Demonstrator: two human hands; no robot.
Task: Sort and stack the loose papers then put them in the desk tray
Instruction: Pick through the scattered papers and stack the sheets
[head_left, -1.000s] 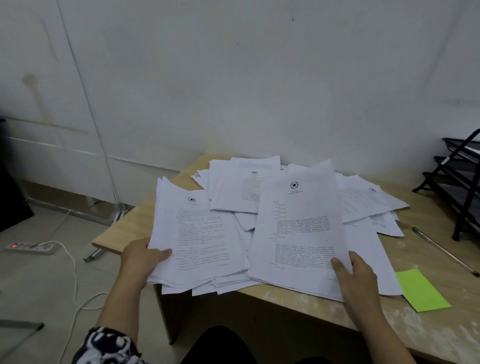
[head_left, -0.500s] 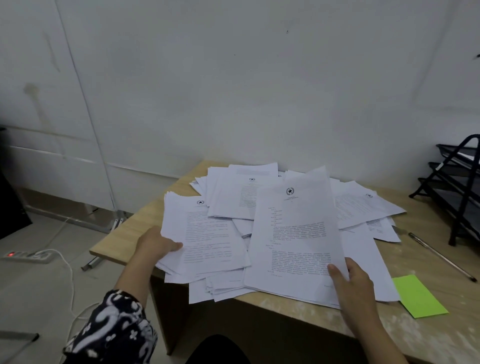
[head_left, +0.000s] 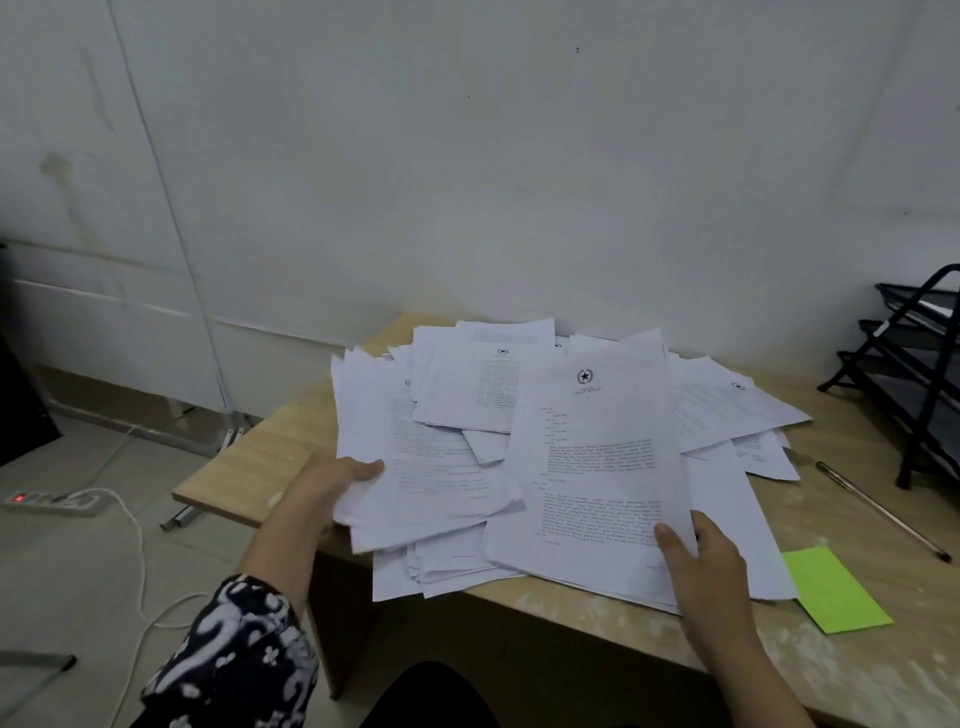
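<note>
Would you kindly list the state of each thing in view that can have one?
Left hand: grips the left bundle of white printed papers at its edge.
Right hand: holds the right bundle of white printed papers, thumb on top.
Remaining white loose sheets: scattered, overlapping on the wooden desk.
Black mesh desk tray: upright; contents unclear.
Green sticky note: flat.
Thin dark pen: lying flat.
White power strip: red light on.
</note>
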